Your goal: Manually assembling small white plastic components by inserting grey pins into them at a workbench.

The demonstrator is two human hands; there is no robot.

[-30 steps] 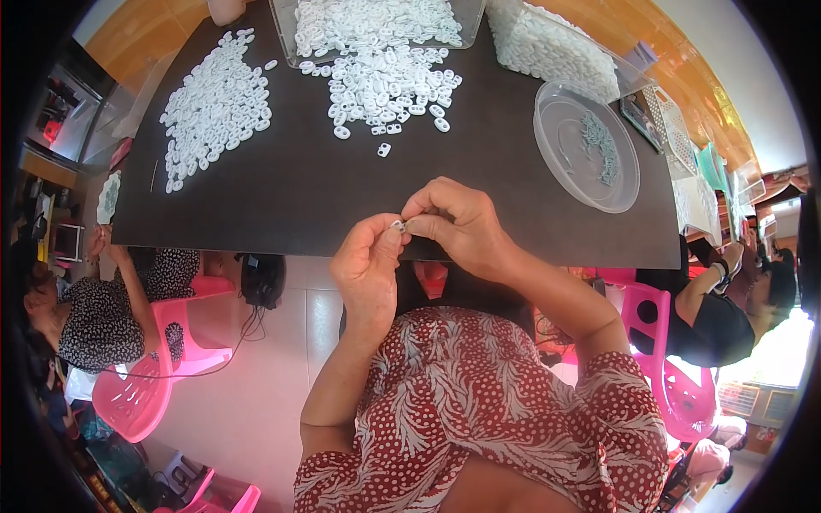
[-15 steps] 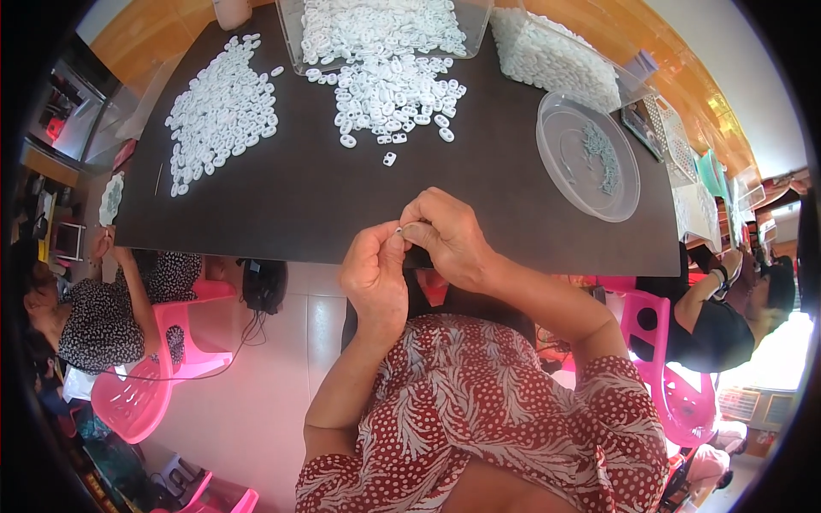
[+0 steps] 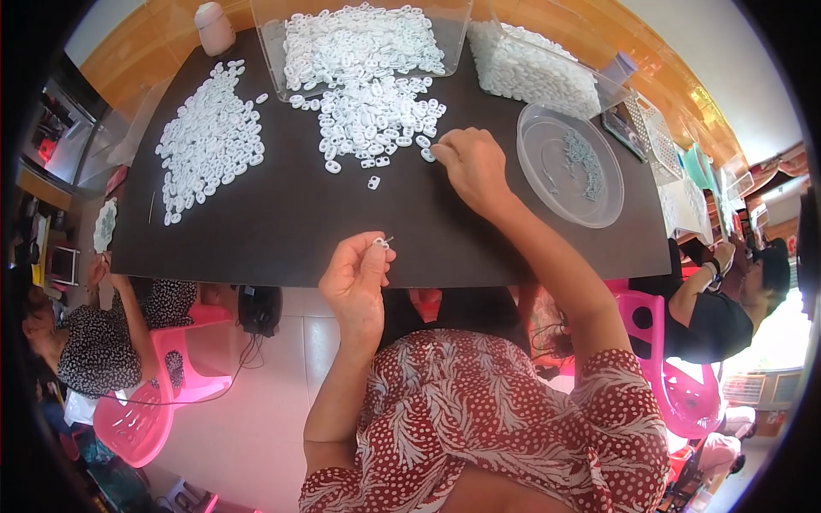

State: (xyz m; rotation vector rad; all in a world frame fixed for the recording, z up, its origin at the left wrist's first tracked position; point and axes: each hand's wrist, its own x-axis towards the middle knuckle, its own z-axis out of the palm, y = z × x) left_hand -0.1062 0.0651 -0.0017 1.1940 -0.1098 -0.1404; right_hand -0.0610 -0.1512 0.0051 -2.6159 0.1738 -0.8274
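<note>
Between the thumb and fingers of my left hand (image 3: 357, 275) is a small white two-holed plastic piece (image 3: 381, 244), with a thin pin-like bit jutting from its top. That hand is near the table's front edge. My right hand (image 3: 475, 171) is over the table, fingers curled together; what they hold, if anything, is hidden. Its fingertips are beside the right edge of a loose pile of white two-holed pieces (image 3: 363, 120). One single white piece (image 3: 374, 183) lies in front of this pile. To the right of my right hand lies a round clear dish (image 3: 534, 184) with small grey-green parts (image 3: 583, 162).
Another pile of white pieces (image 3: 209, 145) covers the table's left. Behind stand a clear tub (image 3: 267, 64) tipped toward me and a second full tub (image 3: 539, 73). A pale bottle (image 3: 214, 30) is at the back left. People sit at both sides, near pink chairs (image 3: 137, 419).
My hands have parted. The right one has swung forward and right over the table, while the left has kept the white piece and drawn slightly left. The view has shifted a little.
</note>
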